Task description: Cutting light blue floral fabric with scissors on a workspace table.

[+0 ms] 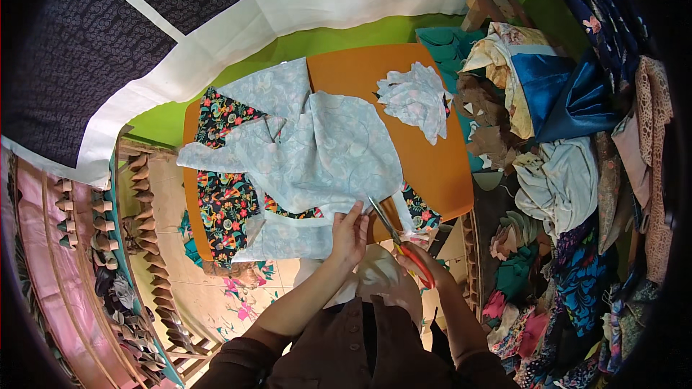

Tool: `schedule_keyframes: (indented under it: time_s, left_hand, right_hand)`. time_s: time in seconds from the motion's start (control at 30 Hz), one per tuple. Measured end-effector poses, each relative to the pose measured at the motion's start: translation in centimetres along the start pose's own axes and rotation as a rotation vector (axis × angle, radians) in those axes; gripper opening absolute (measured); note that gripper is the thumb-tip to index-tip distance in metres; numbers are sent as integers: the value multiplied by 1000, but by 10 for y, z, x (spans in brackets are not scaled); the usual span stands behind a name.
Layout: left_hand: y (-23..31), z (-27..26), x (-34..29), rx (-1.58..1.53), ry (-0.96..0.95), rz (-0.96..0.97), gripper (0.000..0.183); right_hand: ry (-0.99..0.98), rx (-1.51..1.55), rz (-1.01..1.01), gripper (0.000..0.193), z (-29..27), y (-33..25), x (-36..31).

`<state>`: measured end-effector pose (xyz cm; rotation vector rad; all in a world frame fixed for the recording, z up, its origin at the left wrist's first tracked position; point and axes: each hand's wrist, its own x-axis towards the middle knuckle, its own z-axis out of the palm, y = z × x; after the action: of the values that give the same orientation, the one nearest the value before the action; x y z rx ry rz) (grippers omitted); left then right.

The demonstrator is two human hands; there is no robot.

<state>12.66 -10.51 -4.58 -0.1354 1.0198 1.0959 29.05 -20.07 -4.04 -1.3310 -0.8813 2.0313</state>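
Observation:
A floral fabric piece (324,151) lies spread over the orange table, pale bluish back mostly upward. Its dark, bright-flowered face (223,209) shows along the left side and at the lower right corner. My left hand (349,234) is at the near edge of the fabric, fingertips pinching it. My right hand (436,270) is closed around the red-orange handles of a pair of scissors (386,217). Their blades point up and left to the fabric's near edge, just right of my left fingertips. A loose pale bundle of cut fabric (417,99) rests on the table's upper right.
The orange table (440,173) has rounded corners. Heaps of clothes and cloth scraps (559,180) crowd the right side. At left stand a wooden rack (148,223) and pink cloth (43,223). A dark patterned cloth with a white border (238,29) stretches across the back.

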Motion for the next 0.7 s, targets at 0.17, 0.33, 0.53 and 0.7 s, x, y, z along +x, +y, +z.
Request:
schedule_keyframes:
  time_s: [0.17, 0.33, 0.53, 0.7]
  left_hand:
    - [2, 0, 4, 118, -42, -12, 19]
    - [1, 2, -1, 276, 54, 186, 21]
    - [1, 2, -3, 409, 44, 275, 21]
    - [0, 1, -5, 483, -9, 323, 20]
  right_hand:
    - [-12, 252, 46, 40, 6, 22, -3]
    - [-104, 303, 142, 47, 15, 24, -9]
    - [-121, 324, 234, 51, 25, 12, -16]
    - [-51, 269, 146, 47, 37, 16, 5]
